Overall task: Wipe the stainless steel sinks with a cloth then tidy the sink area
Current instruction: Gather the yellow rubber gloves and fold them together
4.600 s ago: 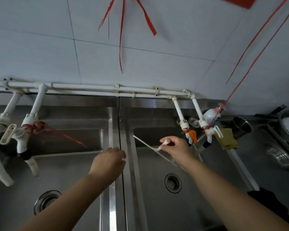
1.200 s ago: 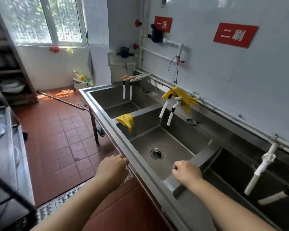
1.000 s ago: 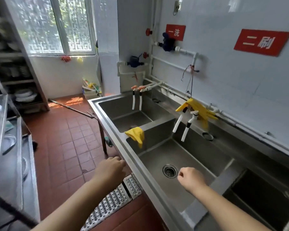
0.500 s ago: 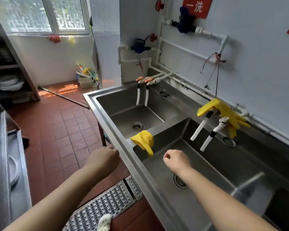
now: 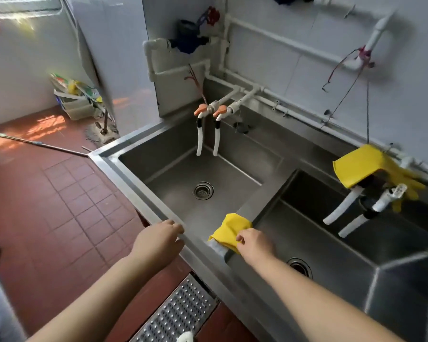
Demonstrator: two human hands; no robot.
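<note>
A yellow cloth (image 5: pixel 229 227) hangs over the divider between two stainless steel sinks. My right hand (image 5: pixel 255 244) pinches its near edge with fingers closed on it. My left hand (image 5: pixel 160 239) rests on the front rim of the left sink (image 5: pixel 158 176), fingers curled on the steel edge, holding nothing. The left sink has a round drain (image 5: pixel 203 190); the right sink (image 5: pixel 331 245) shows its drain (image 5: pixel 299 266) beside my right forearm.
Two white taps with orange handles (image 5: pixel 209 112) hang over the left sink. A yellow rubber glove (image 5: pixel 363 169) is draped on the taps over the right sink. A metal floor grate (image 5: pixel 176 314) lies below the counter on red tiles. A long pole (image 5: pixel 37 144) lies on the floor.
I moved left along the sinks. My right hand reached the yellow cloth on the divider and closed on it. My left hand came up onto the sink's front rim.
</note>
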